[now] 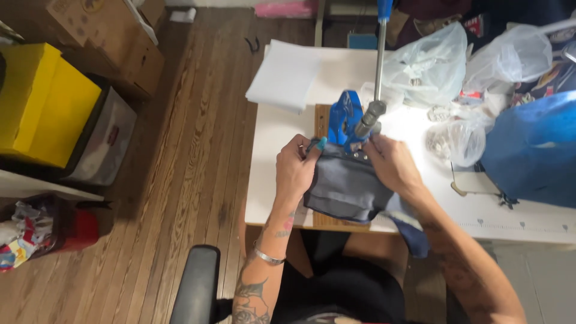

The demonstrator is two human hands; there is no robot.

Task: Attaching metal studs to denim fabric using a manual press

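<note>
A blue hand press (347, 123) with a long metal lever (380, 54) stands on a wooden base at the front of the white table (276, 180). A piece of grey-blue denim cloth (345, 189) lies under the press head and hangs over the table's front edge. My left hand (295, 167) grips the cloth's left top edge. My right hand (389, 162) holds the cloth's right top edge, just below the press head. Both hands keep the cloth's edge against the press.
A stack of white sheets (285, 75) lies at the table's back left. Clear plastic bags (429, 63) with small parts and a blue bag (534, 150) crowd the right side. Yellow and cardboard boxes (42, 102) stand on the wooden floor to the left. A black chair arm (195, 285) is near me.
</note>
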